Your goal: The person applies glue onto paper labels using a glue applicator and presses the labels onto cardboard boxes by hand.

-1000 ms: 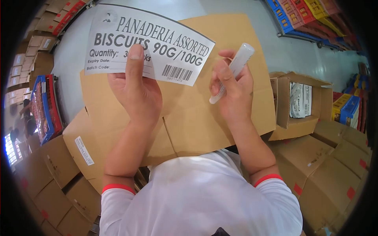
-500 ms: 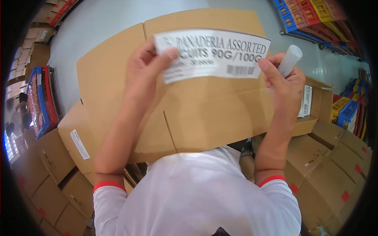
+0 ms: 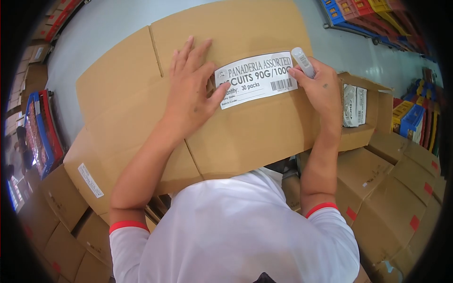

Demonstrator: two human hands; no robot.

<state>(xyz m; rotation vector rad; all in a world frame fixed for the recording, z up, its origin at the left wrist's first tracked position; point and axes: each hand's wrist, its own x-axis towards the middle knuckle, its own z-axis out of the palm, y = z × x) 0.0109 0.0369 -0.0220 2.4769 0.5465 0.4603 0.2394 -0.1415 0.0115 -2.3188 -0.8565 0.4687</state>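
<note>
A white printed label [image 3: 257,88] reading "Panaderia Assorted Biscuits 90G/100G" lies on a large brown cardboard sheet [image 3: 226,141]. My left hand [image 3: 191,89] is open, its fingers spread over the cardboard and its thumb on the label's left edge. Closed around a white tube [image 3: 302,61] with dark print on its side, my right hand [image 3: 321,87] is at the label's right edge. Its thumb touches the label near the upper right corner. The tube's exact kind cannot be made out.
An open carton [image 3: 373,127] holding labelled packets [image 3: 354,106] stands at the right. Closed cartons [image 3: 396,212] are stacked at both sides. Coloured crates stand at the upper right [image 3: 363,16], and a blue crate [image 3: 40,127] is at the left.
The label, held up between both hands before, now lies on the cardboard. My left hand has opened and spread over its left side. The right hand has moved left and down with the tube.
</note>
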